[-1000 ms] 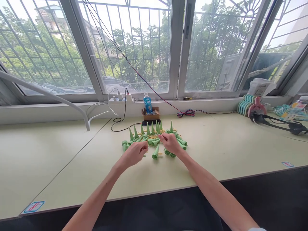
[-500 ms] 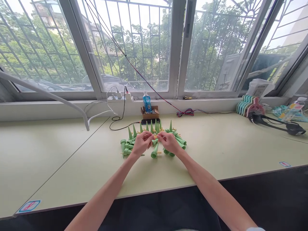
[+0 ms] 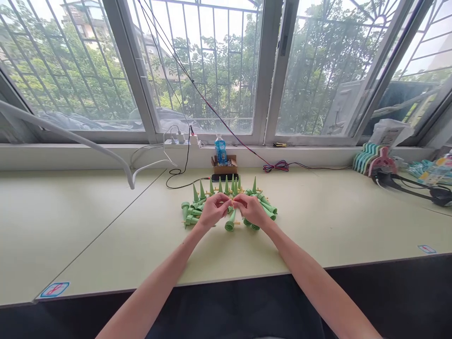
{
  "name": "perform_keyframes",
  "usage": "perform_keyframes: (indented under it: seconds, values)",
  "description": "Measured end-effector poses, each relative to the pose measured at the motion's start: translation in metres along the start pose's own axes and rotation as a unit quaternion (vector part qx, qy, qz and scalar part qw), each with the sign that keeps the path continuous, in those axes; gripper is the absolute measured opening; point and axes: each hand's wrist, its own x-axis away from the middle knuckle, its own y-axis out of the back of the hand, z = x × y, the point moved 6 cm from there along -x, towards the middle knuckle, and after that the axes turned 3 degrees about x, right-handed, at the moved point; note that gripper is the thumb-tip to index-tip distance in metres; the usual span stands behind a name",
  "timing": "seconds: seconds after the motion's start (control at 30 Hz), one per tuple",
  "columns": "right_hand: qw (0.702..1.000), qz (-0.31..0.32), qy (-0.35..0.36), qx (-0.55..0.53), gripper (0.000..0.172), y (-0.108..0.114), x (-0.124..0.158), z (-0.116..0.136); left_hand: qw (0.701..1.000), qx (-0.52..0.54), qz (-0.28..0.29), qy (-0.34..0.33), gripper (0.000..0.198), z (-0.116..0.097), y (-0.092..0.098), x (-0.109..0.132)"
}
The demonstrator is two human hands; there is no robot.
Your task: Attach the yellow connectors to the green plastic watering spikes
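Note:
My left hand (image 3: 214,209) and my right hand (image 3: 250,208) meet fingertip to fingertip over the middle of the table. Both are closed in a pinch on a small yellow plastic piece (image 3: 232,201), mostly hidden by the fingers. Below them a green cone-shaped spike (image 3: 230,225) lies with its round open end toward me and a yellow stub at its side. Behind the hands several green spikes (image 3: 226,184) stand upright in a row. More green spikes lie in piles beside my left hand (image 3: 191,219) and beside my right hand (image 3: 270,211).
A black phone (image 3: 225,177) lies behind the spikes, before a small cardboard box (image 3: 225,168) with a blue bottle (image 3: 221,149). Cables (image 3: 277,165) run along the window side. Hangers (image 3: 370,160) and a black strapped headset (image 3: 413,183) are at the right.
The whole view has shifted slightly, so the scene sits a little further right. My fingertips have drawn closer together around the yellow piece.

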Motion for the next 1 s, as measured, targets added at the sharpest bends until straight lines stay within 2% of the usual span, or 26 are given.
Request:
perform_keyframes:
  seconds: [0.3,0.77,1.0]
  values:
    - [1.000,-0.019,0.003,0.004,0.015,0.0016,-0.0007,0.0001,0.994,-0.101,-0.020,-0.036,0.023,0.0019,0.0033,-0.0017]
    - [0.999,-0.033,0.018,0.010,0.015,0.0029,-0.0013,-0.0014,0.988,-0.144,-0.021,-0.040,0.025,0.0028,0.0019,-0.0009]
    - [0.998,-0.054,0.000,0.029,0.016,0.0085,-0.0029,-0.0069,0.981,-0.177,-0.058,-0.058,0.026,0.0009,0.0062,-0.0018]
